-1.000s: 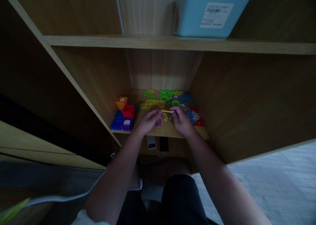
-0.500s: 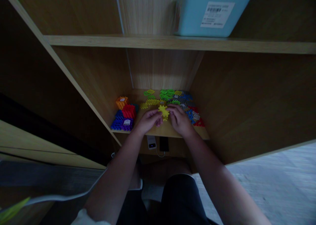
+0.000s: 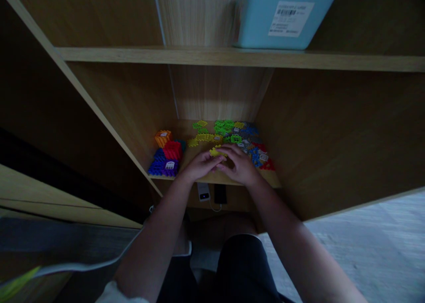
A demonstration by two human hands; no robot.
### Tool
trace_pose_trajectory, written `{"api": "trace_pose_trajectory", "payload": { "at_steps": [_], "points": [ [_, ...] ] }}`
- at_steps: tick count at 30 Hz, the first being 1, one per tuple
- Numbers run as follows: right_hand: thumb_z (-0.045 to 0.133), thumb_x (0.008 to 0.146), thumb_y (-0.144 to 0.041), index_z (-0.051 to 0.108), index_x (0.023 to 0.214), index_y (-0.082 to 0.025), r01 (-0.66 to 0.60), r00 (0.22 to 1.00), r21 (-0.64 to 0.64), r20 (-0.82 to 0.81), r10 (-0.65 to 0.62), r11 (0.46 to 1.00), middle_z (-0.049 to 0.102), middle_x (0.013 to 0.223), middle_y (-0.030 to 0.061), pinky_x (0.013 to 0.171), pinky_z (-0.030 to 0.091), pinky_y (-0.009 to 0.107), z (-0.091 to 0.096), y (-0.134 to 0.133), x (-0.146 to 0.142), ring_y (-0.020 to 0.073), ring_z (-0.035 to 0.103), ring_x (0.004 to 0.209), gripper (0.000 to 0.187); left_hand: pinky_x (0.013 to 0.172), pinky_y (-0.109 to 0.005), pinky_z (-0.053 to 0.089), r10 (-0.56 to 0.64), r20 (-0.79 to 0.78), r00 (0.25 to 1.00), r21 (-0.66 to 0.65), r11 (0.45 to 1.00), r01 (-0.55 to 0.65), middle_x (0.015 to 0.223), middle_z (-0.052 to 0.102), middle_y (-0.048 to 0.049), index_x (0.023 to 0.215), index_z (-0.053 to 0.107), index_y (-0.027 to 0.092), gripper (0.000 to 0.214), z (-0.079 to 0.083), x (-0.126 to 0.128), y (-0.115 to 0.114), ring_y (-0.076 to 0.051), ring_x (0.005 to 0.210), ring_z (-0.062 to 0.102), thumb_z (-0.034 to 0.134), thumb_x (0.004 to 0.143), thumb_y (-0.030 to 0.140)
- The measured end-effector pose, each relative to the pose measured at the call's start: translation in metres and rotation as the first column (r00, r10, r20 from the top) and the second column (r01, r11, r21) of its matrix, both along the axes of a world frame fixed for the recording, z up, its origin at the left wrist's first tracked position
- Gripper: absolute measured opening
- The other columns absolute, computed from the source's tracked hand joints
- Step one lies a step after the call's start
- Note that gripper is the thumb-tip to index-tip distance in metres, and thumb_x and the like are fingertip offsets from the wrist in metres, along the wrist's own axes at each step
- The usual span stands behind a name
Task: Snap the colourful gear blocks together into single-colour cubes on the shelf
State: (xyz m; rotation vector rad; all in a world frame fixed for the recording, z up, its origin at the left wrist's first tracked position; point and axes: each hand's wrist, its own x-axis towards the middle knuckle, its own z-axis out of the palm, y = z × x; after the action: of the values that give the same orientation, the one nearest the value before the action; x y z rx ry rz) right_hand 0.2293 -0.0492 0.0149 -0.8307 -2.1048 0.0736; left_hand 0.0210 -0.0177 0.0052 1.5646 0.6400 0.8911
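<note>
Yellow notched plastic building pieces [image 3: 215,152] are held between my two hands over the lower shelf [image 3: 212,177]. My left hand [image 3: 202,165] is closed on them from the left, thumb pointing right. From the right, my right hand [image 3: 238,162] curls its fingers over their top, its thumb close to the left thumb. The fingers hide part of the pieces, so how they are joined cannot be made out. Behind the hands lies a row of yellow pieces [image 3: 205,137], with green pieces [image 3: 224,126] farther back.
Stacked block cubes, orange [image 3: 163,138], red [image 3: 173,150] and purple [image 3: 170,166], stand at the left. Blue pieces [image 3: 255,156] and red pieces [image 3: 268,164] lie at the right. A blue bin [image 3: 255,33] sits on the upper shelf [image 3: 149,55]. Below are a power bank [image 3: 203,191] and a phone [image 3: 220,194].
Both hands have come closer together. The yellow pieces have tilted from facing me to nearly edge-on, and the right fingers now wrap over them.
</note>
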Motion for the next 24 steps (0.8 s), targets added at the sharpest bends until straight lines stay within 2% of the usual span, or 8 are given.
{"api": "trace_pose_trajectory", "payload": {
  "at_steps": [3, 5, 10, 14, 24],
  "points": [
    [0.066, 0.106, -0.037, 0.063, 0.146, -0.031, 0.003, 1.000, -0.009, 0.003, -0.003, 1.000, 0.073, 0.131, 0.0112, 0.102, 0.062, 0.051, 0.0008, 0.0001, -0.0002, 0.0305, 0.070, 0.121, 0.040, 0.063, -0.030, 0.047, -0.066, 0.015, 0.998, -0.020, 0.998, 0.066, 0.071, 0.068, -0.0060, 0.079, 0.072, 0.016, 0.078, -0.0012, -0.0020, 0.0037, -0.015, 0.061, 0.058, 0.041, 0.100, 0.085],
    [0.060, 0.109, -0.033, 0.065, 0.142, -0.030, 0.015, 1.000, -0.016, 0.001, -0.015, 1.000, 0.075, 0.123, 0.0105, 0.099, 0.062, 0.049, 0.0004, 0.0006, 0.0002, 0.0290, 0.072, 0.115, 0.034, 0.063, -0.031, 0.047, -0.116, 0.054, 0.992, -0.047, 0.992, 0.118, 0.073, 0.071, -0.0085, 0.081, 0.074, 0.016, 0.086, -0.0021, -0.0029, 0.0063, -0.015, 0.059, 0.058, 0.029, 0.101, 0.087],
    [0.052, 0.112, -0.029, 0.067, 0.138, -0.028, 0.022, 0.999, -0.007, -0.024, -0.022, 1.000, 0.078, 0.122, 0.0104, 0.100, 0.062, 0.047, -0.0035, 0.0030, 0.0020, 0.0277, 0.074, 0.114, 0.030, 0.062, -0.030, 0.045, -0.118, 0.070, 0.991, -0.069, 0.990, 0.123, 0.074, 0.072, -0.0076, 0.098, 0.080, 0.014, 0.082, -0.0040, -0.0034, 0.0084, -0.014, 0.058, 0.057, 0.036, 0.102, 0.083],
    [0.051, 0.112, -0.029, 0.067, 0.139, -0.029, 0.025, 0.999, -0.026, -0.043, -0.027, 0.999, 0.079, 0.125, 0.0099, 0.102, 0.061, 0.048, -0.0070, 0.0053, 0.0033, 0.0279, 0.075, 0.117, 0.031, 0.062, -0.030, 0.044, -0.105, 0.059, 0.993, -0.050, 0.993, 0.108, 0.074, 0.073, -0.0075, 0.102, 0.082, 0.014, 0.078, -0.0028, -0.0044, 0.0069, -0.015, 0.060, 0.058, 0.041, 0.103, 0.080],
    [0.051, 0.111, -0.024, 0.067, 0.140, -0.031, -0.019, 0.997, -0.048, -0.069, 0.016, 0.999, 0.077, 0.134, 0.0093, 0.107, 0.059, 0.050, -0.0030, 0.0048, 0.0028, 0.0275, 0.073, 0.124, 0.034, 0.063, -0.030, 0.045, -0.081, 0.010, 0.997, -0.018, 0.997, 0.081, 0.072, 0.071, -0.0066, 0.078, 0.075, 0.016, 0.074, 0.0019, -0.0053, 0.0033, -0.014, 0.060, 0.058, 0.042, 0.104, 0.077]
  ]
}}
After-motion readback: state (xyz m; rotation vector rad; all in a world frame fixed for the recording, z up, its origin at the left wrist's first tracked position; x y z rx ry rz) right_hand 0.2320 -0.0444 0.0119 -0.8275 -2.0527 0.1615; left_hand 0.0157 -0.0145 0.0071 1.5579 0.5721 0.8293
